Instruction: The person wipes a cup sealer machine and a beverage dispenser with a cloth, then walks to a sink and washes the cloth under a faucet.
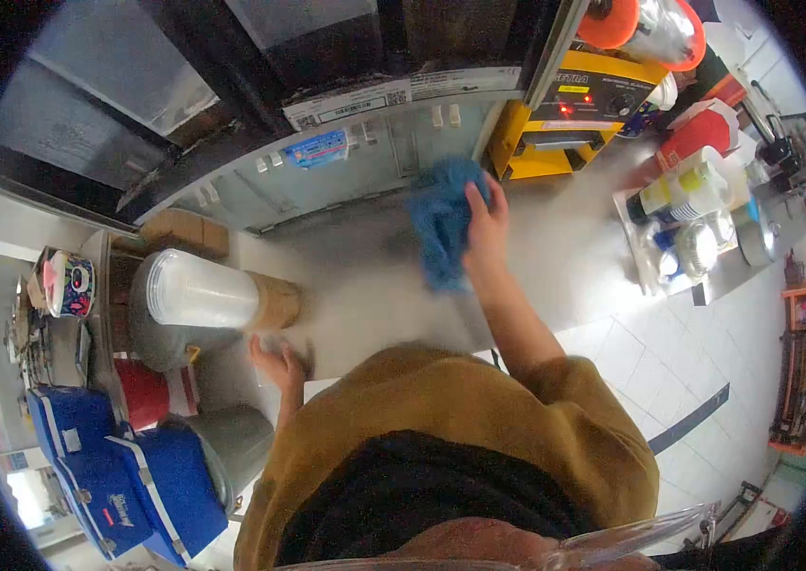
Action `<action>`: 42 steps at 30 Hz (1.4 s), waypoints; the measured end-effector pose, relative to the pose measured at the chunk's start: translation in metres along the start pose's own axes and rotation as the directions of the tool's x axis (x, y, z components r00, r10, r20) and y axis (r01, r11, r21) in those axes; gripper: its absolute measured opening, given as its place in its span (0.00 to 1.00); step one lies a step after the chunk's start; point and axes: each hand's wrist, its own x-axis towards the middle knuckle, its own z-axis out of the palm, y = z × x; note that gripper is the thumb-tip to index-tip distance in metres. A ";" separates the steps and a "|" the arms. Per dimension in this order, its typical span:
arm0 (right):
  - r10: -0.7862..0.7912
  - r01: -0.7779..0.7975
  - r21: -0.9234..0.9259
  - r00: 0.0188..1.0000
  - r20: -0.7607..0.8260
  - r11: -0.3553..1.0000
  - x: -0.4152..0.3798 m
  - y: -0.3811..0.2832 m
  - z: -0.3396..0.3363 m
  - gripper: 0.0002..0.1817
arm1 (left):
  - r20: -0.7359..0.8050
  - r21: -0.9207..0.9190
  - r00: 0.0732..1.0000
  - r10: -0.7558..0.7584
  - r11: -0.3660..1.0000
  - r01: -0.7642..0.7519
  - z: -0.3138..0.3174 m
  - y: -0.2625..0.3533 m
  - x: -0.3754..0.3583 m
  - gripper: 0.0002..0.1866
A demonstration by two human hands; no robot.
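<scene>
My right hand is closed on a blue cloth, which lies bunched against the grey counter. Motion blurs the cloth a little. At the counter's near left edge is my left hand, its fingers spread with nothing in them. Just beyond that hand stands a tall stack of clear plastic cups, with a brown part at its lower end.
A yellow-and-black machine with red lights stands at the back right. Farther right, a tray holds cups and lids. A glass-fronted cabinet borders the counter's back. Blue cooler boxes sit at the lower left.
</scene>
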 end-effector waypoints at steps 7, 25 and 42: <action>-0.806 0.891 -0.383 0.405 0.431 0.243 0.041 0.052 0.090 0.22 | 0.022 0.021 1.000 -0.008 1.000 0.008 0.002 0.005 0.003 0.32; -0.709 0.954 -0.298 0.179 0.682 -0.046 0.088 0.068 0.088 0.34 | 0.075 0.082 0.997 -0.021 0.996 0.015 0.000 0.008 0.003 0.31; -0.686 0.910 -0.414 0.309 0.659 0.012 0.081 0.078 0.081 0.33 | 0.084 0.117 0.995 -0.052 0.992 0.042 0.002 0.002 0.002 0.29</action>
